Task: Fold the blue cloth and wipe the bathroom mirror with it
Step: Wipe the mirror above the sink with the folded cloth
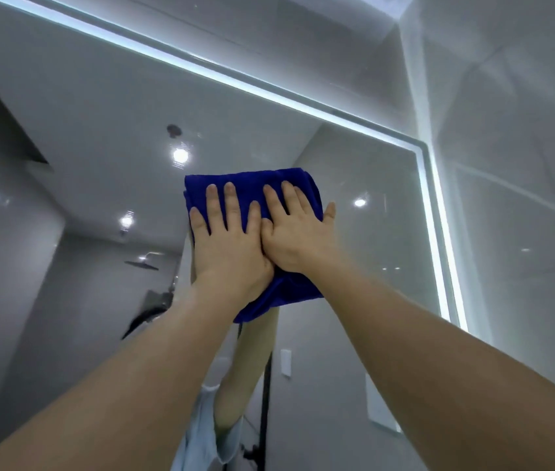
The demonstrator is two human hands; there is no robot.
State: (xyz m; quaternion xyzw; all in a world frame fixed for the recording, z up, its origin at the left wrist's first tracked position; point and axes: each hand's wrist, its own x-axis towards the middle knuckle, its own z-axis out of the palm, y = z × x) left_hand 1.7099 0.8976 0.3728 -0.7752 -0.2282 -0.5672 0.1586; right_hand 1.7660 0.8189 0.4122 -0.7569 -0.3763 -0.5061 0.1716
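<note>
The folded blue cloth (252, 188) lies flat against the bathroom mirror (99, 164), high up near its upper right corner. My left hand (232, 243) presses on the cloth's left half with fingers spread. Beside it, my right hand (298, 232) presses on the right half, its thumb reaching past the cloth's right edge onto the glass. The two hands touch at their inner edges. Both arms stretch upward. The cloth's lower corner (289, 290) hangs out below my wrists.
A lit strip (439, 232) runs along the mirror's top and right edges. Grey wall tiles (524, 164) stand just right of the mirror. The glass reflects ceiling spotlights, a shower head (142, 263) and my own arms.
</note>
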